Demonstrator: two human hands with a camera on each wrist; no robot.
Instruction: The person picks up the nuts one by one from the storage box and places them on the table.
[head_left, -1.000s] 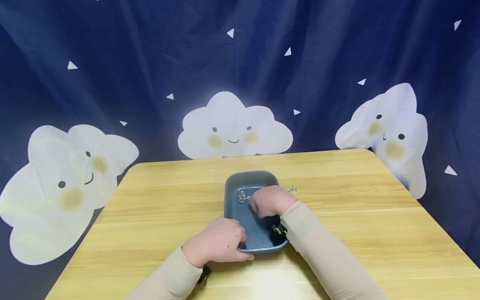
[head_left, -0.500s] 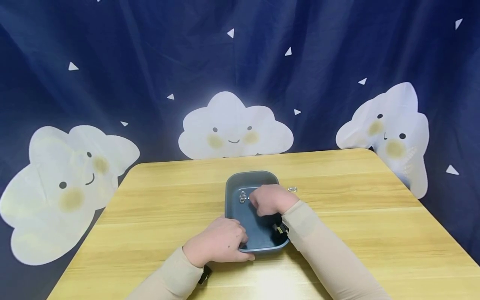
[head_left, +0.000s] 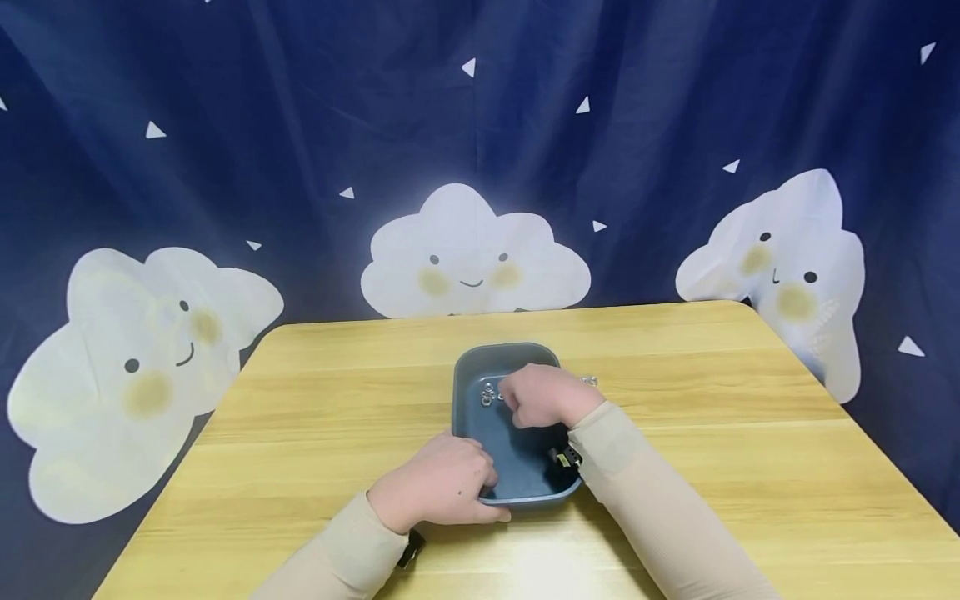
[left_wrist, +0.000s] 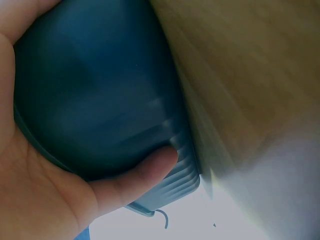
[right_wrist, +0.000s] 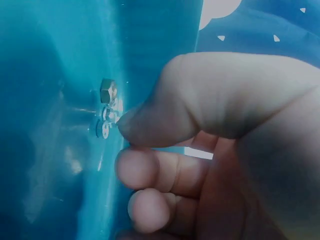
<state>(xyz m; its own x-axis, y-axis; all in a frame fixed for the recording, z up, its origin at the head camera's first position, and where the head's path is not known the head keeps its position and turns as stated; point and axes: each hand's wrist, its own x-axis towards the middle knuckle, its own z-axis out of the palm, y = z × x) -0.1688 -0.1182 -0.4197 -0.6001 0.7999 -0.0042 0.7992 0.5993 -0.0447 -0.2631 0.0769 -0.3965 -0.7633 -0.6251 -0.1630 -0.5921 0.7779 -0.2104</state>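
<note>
A dark blue-grey tray (head_left: 502,450) sits on the wooden table. My left hand (head_left: 438,482) grips its near left corner, fingers inside over the rim and thumb outside on the wall (left_wrist: 110,85). My right hand (head_left: 547,396) reaches over the tray's right side with its fingers curled. Several small metal nuts (head_left: 487,397) lie on the tray floor just left of those fingertips. The right wrist view shows a hex nut (right_wrist: 107,91) upright above smaller shiny pieces (right_wrist: 106,127), right by my thumb tip. I cannot tell whether the thumb and index finger pinch a nut.
More small metal nuts (head_left: 591,381) lie on the table (head_left: 690,375) outside the tray, partly hidden behind my right hand. Black wrist cameras hang under both sleeves (head_left: 637,492). A dark blue curtain (head_left: 525,125) with white clouds hangs behind the table.
My right hand has risen slightly and moved a little to the right, covering more of the nuts outside the tray. The left hand keeps its grip; the whole view has shifted slightly.
</note>
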